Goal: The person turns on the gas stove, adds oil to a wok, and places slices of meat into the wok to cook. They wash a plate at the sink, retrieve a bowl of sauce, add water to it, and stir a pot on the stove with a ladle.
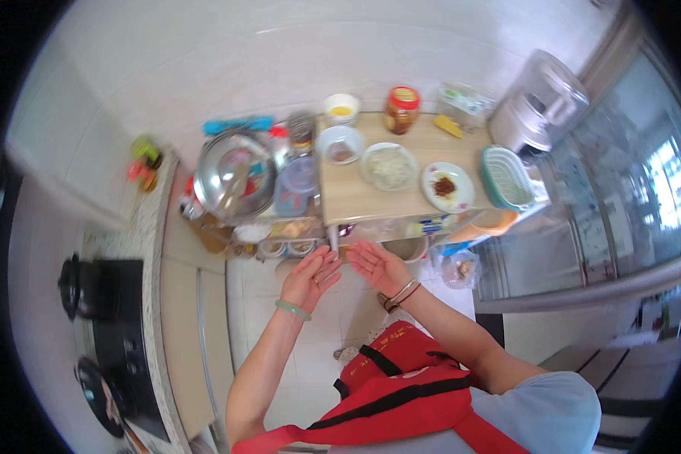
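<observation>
My left hand (312, 276) is held palm up over the floor before the counter, fingers apart, with nothing in it; a pale green bangle circles that wrist. Beside it, not touching, my right hand (378, 267) is likewise upturned and holds nothing. Ahead on the wooden countertop (369, 210) are a plate of pale shredded food (389, 166), a plate with dark red seasoning (448, 187), a white bowl (340, 144) with a small brownish portion, a bowl with something yellow (341, 109) and a red-lidded jar (402, 109).
A large steel basin (235, 173) stands left of the wooden top, near plastic containers (299, 184). At the right are a teal basket (506, 178) and a white countertop appliance (536, 108). The stove (127, 340) holds a black pot (88, 288) and a pan (99, 394). Shelves lie below the countertop.
</observation>
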`<state>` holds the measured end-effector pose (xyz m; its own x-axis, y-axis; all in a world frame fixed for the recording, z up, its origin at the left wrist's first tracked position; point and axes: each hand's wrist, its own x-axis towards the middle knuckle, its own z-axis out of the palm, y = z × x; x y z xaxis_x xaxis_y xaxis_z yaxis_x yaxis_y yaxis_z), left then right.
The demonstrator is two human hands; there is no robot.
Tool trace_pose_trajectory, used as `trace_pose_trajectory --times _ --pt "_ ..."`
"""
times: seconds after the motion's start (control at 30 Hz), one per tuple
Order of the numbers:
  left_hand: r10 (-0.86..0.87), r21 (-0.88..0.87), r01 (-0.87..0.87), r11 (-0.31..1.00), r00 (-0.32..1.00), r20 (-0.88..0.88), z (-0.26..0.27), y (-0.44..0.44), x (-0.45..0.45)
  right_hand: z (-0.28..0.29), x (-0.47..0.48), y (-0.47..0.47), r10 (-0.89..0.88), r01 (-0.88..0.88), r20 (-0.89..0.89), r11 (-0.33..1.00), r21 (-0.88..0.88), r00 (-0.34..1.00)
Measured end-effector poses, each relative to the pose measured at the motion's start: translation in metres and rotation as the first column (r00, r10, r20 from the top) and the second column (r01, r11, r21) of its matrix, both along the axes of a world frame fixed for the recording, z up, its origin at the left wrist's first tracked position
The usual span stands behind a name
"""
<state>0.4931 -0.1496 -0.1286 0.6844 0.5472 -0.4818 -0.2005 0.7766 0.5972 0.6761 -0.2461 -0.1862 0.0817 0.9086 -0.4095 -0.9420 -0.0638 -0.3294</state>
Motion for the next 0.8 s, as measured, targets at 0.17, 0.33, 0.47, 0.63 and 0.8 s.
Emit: trace_pose_trajectory --times 0.17,0.33,0.47,0.63,0.8 --pt "-0.189 -0.022 0.187 0.982 0.977 -0.096 -0.036 0.004 0.155 -0.044 0.135 -0.055 -0.364 0.374 0.090 0.911 -0.170 0.927" --pt "-0.211 -0.014 0.218 0.976 0.923 -0.321 -0.076 0.001 0.274 -0.070 0.238 -0.082 -0.356 0.484 0.379 0.811 -0.328 0.854" --pt "-0.216 0.020 0.247 0.969 0.879 -0.426 -0.095 0.004 0.322 -0.075 0.278 -0.079 -0.218 0.425 0.515 0.844 -0.327 0.829" --pt "-0.282 0.005 0.318 0.948 0.847 -0.450 -0.098 0.005 0.342 -0.086 0.295 -0.068 -0.084 0.331 0.572 0.878 -0.344 0.816" --pt "-0.171 0.017 0.201 0.980 0.873 -0.458 -0.114 0.003 0.340 -0.083 0.294 -0.066 -0.078 0.350 0.673 0.894 -0.279 0.736"
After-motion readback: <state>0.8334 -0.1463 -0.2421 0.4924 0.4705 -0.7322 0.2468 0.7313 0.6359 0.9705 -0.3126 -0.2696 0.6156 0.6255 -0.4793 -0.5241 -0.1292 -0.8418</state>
